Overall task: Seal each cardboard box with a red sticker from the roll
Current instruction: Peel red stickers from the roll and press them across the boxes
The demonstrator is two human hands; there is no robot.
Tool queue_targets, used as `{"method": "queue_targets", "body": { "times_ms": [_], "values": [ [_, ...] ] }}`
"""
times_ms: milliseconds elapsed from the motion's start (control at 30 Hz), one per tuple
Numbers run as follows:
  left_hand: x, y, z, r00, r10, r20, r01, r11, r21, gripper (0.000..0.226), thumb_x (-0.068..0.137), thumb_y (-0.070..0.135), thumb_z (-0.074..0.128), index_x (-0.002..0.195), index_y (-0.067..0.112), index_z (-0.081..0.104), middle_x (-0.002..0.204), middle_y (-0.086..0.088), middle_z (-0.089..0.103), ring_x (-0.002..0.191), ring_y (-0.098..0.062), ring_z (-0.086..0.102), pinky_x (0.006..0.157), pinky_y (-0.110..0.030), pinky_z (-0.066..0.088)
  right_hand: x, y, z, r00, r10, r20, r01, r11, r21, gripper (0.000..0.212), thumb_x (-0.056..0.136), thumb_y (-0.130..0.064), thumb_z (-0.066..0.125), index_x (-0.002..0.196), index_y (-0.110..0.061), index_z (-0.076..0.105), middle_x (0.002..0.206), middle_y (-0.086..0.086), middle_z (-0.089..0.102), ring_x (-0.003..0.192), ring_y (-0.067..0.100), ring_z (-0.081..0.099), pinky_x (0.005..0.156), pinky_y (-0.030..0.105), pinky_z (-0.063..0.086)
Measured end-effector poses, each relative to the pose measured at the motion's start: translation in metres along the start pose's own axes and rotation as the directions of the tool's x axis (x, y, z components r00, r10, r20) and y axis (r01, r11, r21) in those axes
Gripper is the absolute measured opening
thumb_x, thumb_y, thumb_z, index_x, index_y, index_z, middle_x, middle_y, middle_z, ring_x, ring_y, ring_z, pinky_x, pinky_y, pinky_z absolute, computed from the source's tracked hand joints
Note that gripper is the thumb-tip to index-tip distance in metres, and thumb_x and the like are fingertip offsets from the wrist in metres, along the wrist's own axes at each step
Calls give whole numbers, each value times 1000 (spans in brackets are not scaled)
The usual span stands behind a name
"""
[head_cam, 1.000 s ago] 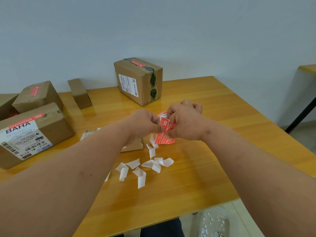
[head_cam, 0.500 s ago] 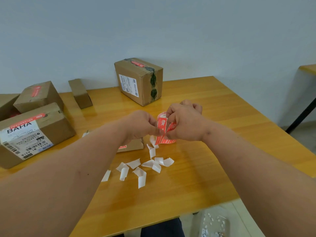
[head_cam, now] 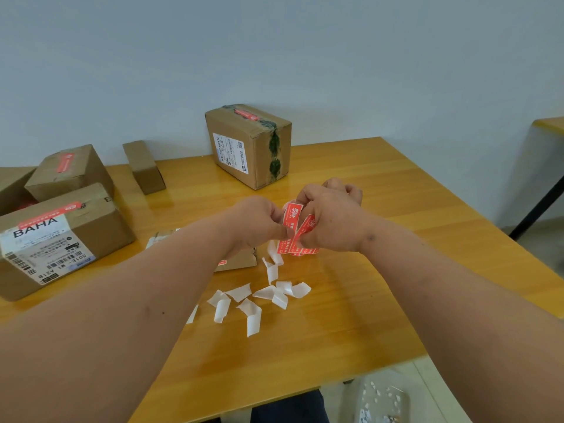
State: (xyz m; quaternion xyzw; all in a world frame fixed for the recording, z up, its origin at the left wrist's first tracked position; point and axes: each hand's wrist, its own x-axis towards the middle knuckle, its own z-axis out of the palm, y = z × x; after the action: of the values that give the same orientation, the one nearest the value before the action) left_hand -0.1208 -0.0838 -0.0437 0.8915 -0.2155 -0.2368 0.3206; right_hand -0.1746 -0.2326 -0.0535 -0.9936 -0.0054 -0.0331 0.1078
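Six cardboard boxes show on the yellow wooden bench (head_cam: 381,178): a tall box (head_cam: 248,146) at the back with a red sticker on its top seam, a slim plain box (head_cam: 143,166) to its left, a box (head_cam: 71,172) with a red sticker on top, the BAHA-labelled box (head_cam: 58,236) wearing a red sticker, a box corner (head_cam: 12,186) at the far left edge, and a small box (head_cam: 238,261) mostly hidden under the left forearm. About nine curled white backing strips (head_cam: 253,297) lie scattered near the bench's front.

The sticker roll (head_cam: 300,244) is held above the bench between both hands. The left hand (head_cam: 259,222) pinches the red sticker (head_cam: 291,216), its grip closed on it; the right hand (head_cam: 331,219) is clenched round the roll and strip.

Compared with half a second ago, the sticker's free end stands higher and more fully peeled.
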Motion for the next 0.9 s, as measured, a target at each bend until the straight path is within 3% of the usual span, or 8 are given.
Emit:
{"method": "queue_targets", "body": {
  "times_ms": [100,200,367,500,667,800,900],
  "values": [
    [1,0,0,999,-30,-12,30,998,-48,11,87,19,69,77,16,68,78,0,66,74,-12,56,64,-27,42,1,2,0,999,-28,-16,27,999,-21,21,73,-41,79,90,-32,71,112,-17,46,114,13,26,105,40,12],
    [2,-2,0,999,-46,-25,45,997,-63,11,89,22,69,78,19,68,81,-1,67,76,-14,57,68,-29,44,0,2,-1,999,-32,-25,32,999,-9,15,73,-40,79,80,-34,67,110,-19,46,112,12,25,103,39,13],
    [-1,-1,0,999,-37,-13,37,999,-7,25,90,37,66,82,13,69,62,2,52,60,-10,45,56,-24,35,-1,3,0,1000,-14,-21,14,1000,-12,27,74,-44,78,94,-35,63,108,-17,45,112,12,25,104,39,14],
    [2,-4,0,999,-42,11,42,999,19,15,86,23,72,74,15,67,75,-3,63,74,-14,55,64,-26,41,0,5,1,999,-30,-12,30,999,-34,27,74,-46,77,97,-33,73,113,-17,46,115,13,25,106,40,13],
    [7,-6,4,996,-77,-46,77,997,3,8,87,20,70,84,12,69,88,-8,67,86,-20,59,72,-31,46,0,4,1,999,-32,-16,31,999,-22,20,73,-44,78,89,-33,74,113,-18,45,114,13,26,103,38,13],
    [8,-7,4,988,-116,-99,112,993,-46,10,88,20,68,82,13,68,79,-6,62,74,-16,54,66,-29,44,-3,3,0,1000,-9,-26,10,999,51,20,71,-43,81,70,-35,63,109,-20,48,110,11,26,100,36,13],
    [8,-9,3,984,-135,-118,125,989,-85,13,88,20,69,78,14,66,77,-5,60,72,-16,53,65,-29,47,-5,4,1,1000,7,-20,-6,997,74,25,69,-41,81,69,-37,56,110,-20,50,111,10,26,100,36,14]
  ]
}}
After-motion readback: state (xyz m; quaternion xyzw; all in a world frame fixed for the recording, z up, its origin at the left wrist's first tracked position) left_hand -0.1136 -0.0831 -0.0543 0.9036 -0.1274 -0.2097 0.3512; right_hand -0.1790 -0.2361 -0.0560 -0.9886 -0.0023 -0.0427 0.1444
